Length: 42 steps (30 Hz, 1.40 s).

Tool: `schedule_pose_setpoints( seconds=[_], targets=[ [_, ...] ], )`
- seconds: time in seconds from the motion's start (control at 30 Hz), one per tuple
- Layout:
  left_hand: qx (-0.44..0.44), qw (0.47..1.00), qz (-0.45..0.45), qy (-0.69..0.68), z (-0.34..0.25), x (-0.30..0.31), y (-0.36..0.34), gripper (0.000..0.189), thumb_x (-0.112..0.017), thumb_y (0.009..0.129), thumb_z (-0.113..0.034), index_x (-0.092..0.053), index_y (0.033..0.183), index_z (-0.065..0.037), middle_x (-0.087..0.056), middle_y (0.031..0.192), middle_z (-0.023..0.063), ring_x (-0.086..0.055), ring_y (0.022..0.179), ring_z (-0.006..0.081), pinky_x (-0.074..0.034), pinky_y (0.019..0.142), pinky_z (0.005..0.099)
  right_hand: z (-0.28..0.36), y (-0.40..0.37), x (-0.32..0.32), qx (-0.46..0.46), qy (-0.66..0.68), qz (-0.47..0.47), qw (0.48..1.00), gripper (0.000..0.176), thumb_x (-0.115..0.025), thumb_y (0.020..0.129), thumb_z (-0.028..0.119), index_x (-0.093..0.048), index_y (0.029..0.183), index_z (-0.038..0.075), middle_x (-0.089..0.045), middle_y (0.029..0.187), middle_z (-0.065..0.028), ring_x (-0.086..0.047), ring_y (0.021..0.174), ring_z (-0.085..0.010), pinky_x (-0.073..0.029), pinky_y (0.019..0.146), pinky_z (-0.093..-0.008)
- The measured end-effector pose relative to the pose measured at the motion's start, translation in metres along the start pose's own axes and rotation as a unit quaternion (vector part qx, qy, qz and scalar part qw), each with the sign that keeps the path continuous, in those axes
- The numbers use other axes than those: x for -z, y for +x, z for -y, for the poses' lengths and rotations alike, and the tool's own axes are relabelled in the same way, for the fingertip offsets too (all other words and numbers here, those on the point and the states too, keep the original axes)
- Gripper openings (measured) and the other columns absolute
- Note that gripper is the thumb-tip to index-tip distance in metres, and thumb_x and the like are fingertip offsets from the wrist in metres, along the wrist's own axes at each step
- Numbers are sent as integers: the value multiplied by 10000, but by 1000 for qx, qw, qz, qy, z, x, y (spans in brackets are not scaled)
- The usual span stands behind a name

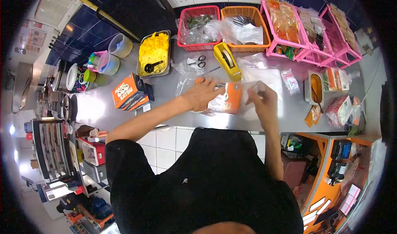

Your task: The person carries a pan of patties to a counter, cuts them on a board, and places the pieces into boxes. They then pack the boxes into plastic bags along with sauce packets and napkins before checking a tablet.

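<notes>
Two hands are at the front of the counter (165, 106). The left hand (202, 94) lies flat with its fingers spread on an orange box (230, 98) near the front edge, and the right hand (263, 98) looks pinched on the clear bag (247, 89) around the box, though blur leaves that grip uncertain. A hard pull could tear the film or slip it free, a shove could send the box over the edge, and the tape dispenser (226, 60) just behind could snag the bag.

Black short-sleeved shirt (206, 184) with a small white emblem (185, 180); forearms and hands (202, 94) bare.
</notes>
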<state>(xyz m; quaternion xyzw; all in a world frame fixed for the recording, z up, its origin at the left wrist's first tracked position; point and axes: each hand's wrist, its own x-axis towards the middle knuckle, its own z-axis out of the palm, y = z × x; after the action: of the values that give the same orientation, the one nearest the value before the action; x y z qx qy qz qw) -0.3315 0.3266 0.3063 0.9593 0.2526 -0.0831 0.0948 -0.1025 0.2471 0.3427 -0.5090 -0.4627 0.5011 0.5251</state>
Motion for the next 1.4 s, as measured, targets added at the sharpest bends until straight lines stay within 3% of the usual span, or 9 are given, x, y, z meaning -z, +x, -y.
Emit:
schedule_pose_setpoints(
  seconds=[0.43,0.63,0.7,0.87,1.03,1.13,1.2,1.27,1.4],
  targets=[
    [-5,998,-65,-17,6,9,-18,695,-780,665,-350,-468,1248,-135,-373,1379,189,-445,1185,367,-382,935,516,5,0,-35,58,74,-67,993,152,-575,908,155,-561,860,10,-595,772,-59,-565,698,-129,-458,693,-275],
    [179,946,269,28,-1,109,-66,479,-613,827,-481,-687,813,-7,-656,910,217,-574,1044,333,-450,943,376,8,2,-8,39,-98,-113,988,92,-608,896,94,-589,907,4,-579,873,-27,-534,830,-108,-414,745,-227],
    [34,984,169,45,2,107,-74,443,-637,816,-414,-671,625,-16,-654,724,159,-584,993,289,-464,917,328,5,6,-15,105,-116,-131,979,107,-620,892,89,-592,936,-5,-559,934,-37,-523,873,-111,-412,774,-224],
    [-44,993,2,111,36,111,-68,329,-697,746,-347,-681,664,-28,-641,739,130,-578,942,279,-400,1023,413,-5,20,-19,159,-141,-171,962,229,-617,903,102,-602,1097,-18,-524,1236,-64,-496,1019,-118,-395,913,-256],
    [-54,984,-45,165,42,120,-76,263,-717,722,-300,-667,634,-58,-628,727,84,-576,899,270,-308,1102,496,-15,25,-22,97,40,-93,990,235,-539,965,197,-578,1090,2,-650,949,-69,-550,899,-106,-409,860,-256],
    [-52,996,-43,-57,43,126,-79,285,-714,755,-286,-641,611,-53,-633,730,72,-585,867,222,-338,1084,452,-32,21,-14,100,107,-49,988,213,-528,970,193,-556,1079,11,-612,871,-56,-545,848,-99,-434,827,-270],
    [180,887,2,-426,54,100,-77,334,-664,840,-301,-626,628,-45,-641,725,54,-584,844,154,-367,1057,392,-31,16,-25,111,110,-67,985,241,-564,952,227,-538,1051,8,-559,802,-33,-545,766,-120,-468,763,-293],
    [230,818,1,-527,61,43,-68,309,-585,914,-319,-658,854,-25,-649,822,56,-583,926,136,-404,992,336,-24,8,-48,35,-15,-66,997,260,-599,921,190,-529,1077,-6,-563,819,-53,-544,700,-144,-497,722,-335],
    [73,676,-207,-704,-6,21,-60,400,-540,907,-164,-502,1280,-26,-574,1116,115,-538,1140,262,-360,1039,356,-52,12,-80,28,-223,132,965,340,-563,878,43,-502,1208,-14,-593,950,-100,-588,813,-176,-509,796,-353]
  ],
)
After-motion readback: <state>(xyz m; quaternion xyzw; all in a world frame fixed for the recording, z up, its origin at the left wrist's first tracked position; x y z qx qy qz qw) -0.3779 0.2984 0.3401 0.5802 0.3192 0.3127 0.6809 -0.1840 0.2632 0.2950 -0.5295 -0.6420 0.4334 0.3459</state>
